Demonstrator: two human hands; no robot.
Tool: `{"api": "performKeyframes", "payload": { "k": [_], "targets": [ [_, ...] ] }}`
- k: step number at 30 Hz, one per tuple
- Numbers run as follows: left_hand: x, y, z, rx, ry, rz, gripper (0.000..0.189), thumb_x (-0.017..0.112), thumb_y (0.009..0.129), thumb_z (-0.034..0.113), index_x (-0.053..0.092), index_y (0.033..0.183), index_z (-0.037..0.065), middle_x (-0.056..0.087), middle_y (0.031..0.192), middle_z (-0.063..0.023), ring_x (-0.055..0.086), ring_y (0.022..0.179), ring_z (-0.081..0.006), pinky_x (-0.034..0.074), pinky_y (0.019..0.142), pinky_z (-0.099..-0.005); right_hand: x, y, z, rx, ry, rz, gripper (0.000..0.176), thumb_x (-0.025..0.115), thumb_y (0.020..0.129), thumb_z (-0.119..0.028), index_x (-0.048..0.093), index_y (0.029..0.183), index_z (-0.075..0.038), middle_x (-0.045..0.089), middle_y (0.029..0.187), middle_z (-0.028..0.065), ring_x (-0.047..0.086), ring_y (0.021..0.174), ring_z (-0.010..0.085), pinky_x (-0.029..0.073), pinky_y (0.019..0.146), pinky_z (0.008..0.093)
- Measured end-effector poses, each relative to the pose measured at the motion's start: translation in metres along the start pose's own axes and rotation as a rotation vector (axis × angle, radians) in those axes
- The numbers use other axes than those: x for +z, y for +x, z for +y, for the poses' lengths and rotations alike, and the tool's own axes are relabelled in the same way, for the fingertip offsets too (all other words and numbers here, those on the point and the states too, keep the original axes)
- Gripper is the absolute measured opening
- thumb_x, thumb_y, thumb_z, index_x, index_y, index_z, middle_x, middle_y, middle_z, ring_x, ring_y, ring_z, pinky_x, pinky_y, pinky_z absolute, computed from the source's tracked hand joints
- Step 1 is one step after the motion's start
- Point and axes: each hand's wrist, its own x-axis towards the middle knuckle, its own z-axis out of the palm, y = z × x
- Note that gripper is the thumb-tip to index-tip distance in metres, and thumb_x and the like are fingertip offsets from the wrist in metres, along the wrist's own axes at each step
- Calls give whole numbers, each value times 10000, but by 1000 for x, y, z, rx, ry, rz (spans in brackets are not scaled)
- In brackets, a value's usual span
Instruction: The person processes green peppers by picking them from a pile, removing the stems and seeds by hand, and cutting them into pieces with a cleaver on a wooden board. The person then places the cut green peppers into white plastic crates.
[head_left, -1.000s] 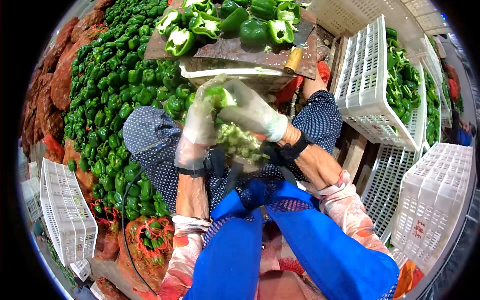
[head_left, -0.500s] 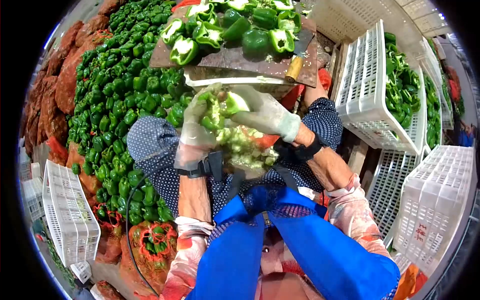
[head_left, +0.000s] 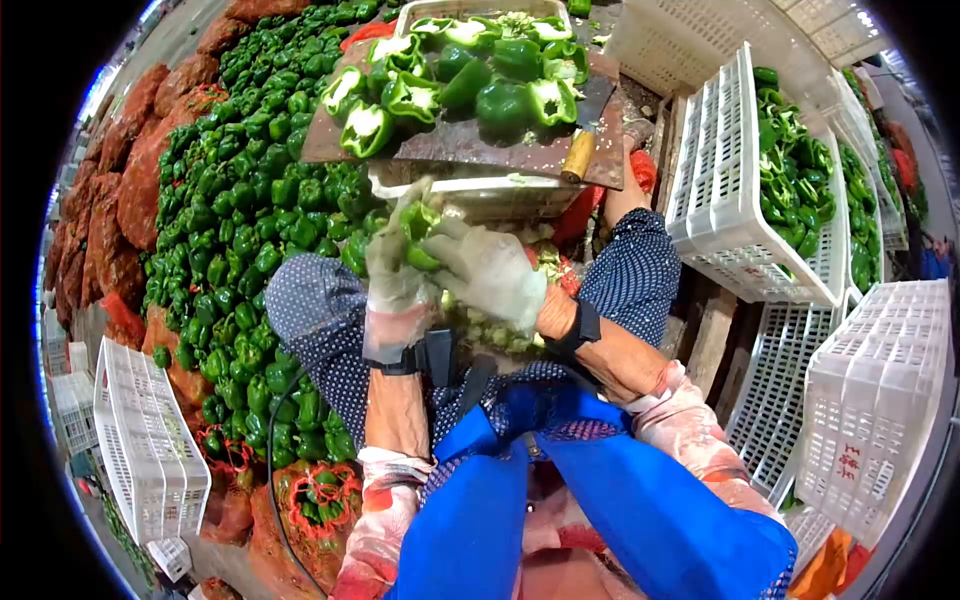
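My left hand [head_left: 397, 285], in a pale translucent glove, grips a cut piece of green bell pepper [head_left: 414, 222]. Fingers of my gloved right hand [head_left: 490, 270] close on the same piece from the right, slightly blurred. Below them, pale pepper cores and scraps [head_left: 500, 332] lie near my lap, partly hidden by the right hand. Just beyond my hands is a cutting board [head_left: 450, 152] with several halved peppers [head_left: 411, 97], their pale insides partly showing. A knife with a yellowish wooden handle [head_left: 578, 157] rests on the board's right side.
A white container [head_left: 510, 185] sits beneath the board. Whole green peppers [head_left: 230, 230] are heaped on the left, with red mesh sacks [head_left: 150, 170] behind. Crates [head_left: 705, 170] on the right hold cut peppers [head_left: 795, 170]. Another white crate [head_left: 150, 445] stands at left.
My right hand has moved slightly down and left, closer to the left hand. The pale-sided pepper piece seen between the hands earlier no longer shows. The board's contents look the same.
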Motion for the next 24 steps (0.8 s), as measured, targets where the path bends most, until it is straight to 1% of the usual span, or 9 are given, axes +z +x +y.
{"api": "performKeyframes", "payload": {
  "k": [3, 5, 9, 13, 15, 17, 19, 22, 24],
  "targets": [
    [-4, -1, -5, -49, -191, -68, 711, 472, 938, 534, 369, 1472, 76, 418, 1495, -96, 398, 1361, -272, 254, 1169, -457, -49, -3, -4, 390, 1161, -105, 407, 647, 895, -204, 562, 1249, -22, 649, 1105, 89, 642, 875, 168, 534, 726, 317],
    [3, -3, 6, -309, -838, -401, 652, 506, 965, 474, 351, 1483, 110, 437, 1438, -139, 437, 1316, -251, 296, 1142, -495, -80, -11, -9, 253, 1518, 7, 496, 664, 893, -217, 535, 1314, 12, 665, 1094, 81, 608, 968, 125, 510, 826, 278],
    [-16, -8, -4, -267, -558, -246, 692, 488, 943, 555, 378, 1473, 124, 389, 1495, -111, 414, 1336, -272, 306, 1128, -510, -32, 2, 30, 311, 933, -89, 504, 696, 895, -293, 574, 1282, 7, 668, 1103, 70, 619, 962, 138, 512, 867, 280],
    [4, 4, -8, -94, -190, 106, 742, 472, 940, 597, 389, 1469, 82, 436, 1473, -101, 465, 1262, -270, 420, 1031, -425, -61, -14, 24, 355, 1578, -50, 442, 709, 897, -214, 589, 1271, -11, 683, 1047, 54, 623, 934, 101, 525, 790, 259],
    [6, 5, -11, -86, -39, -6, 769, 467, 931, 628, 396, 1467, 81, 450, 1451, -95, 469, 1244, -260, 403, 1043, -416, -66, -17, 23, 395, 1542, -75, 447, 705, 897, -216, 588, 1276, -11, 686, 1050, 63, 615, 951, 112, 513, 808, 267],
    [49, 1, 5, -68, 149, -59, 847, 492, 888, 695, 410, 1460, 75, 459, 1432, -92, 461, 1252, -241, 394, 1056, -457, -42, -15, 41, 415, 916, -99, 453, 712, 886, -253, 615, 1247, 1, 688, 1042, 110, 619, 987, 178, 507, 840, 301],
    [24, 4, -9, -97, -154, -36, 905, 524, 851, 726, 395, 1468, 77, 467, 1418, -87, 458, 1257, -256, 382, 1059, -540, -80, -35, 42, 483, 909, 21, 335, 681, 900, -183, 665, 1199, -32, 690, 1074, 138, 652, 927, 127, 536, 766, 259],
    [10, 9, -9, -47, -40, 90, 885, 575, 838, 701, 426, 1444, 73, 483, 1373, -67, 435, 1269, -312, 396, 1035, -596, -120, -88, 97, 328, 1364, 629, 225, 599, 961, -174, 617, 1129, -25, 667, 1003, 118, 654, 812, 176, 545, 674, 271],
    [1, 11, -11, -59, -68, 101, 842, 623, 829, 664, 472, 1396, 60, 493, 1341, -89, 444, 1261, -308, 428, 1007, -584, -167, -116, 141, -122, 1945, 819, 268, 566, 989, -232, 587, 1157, -24, 649, 991, 142, 645, 810, 169, 537, 661, 253]
  ]
}}
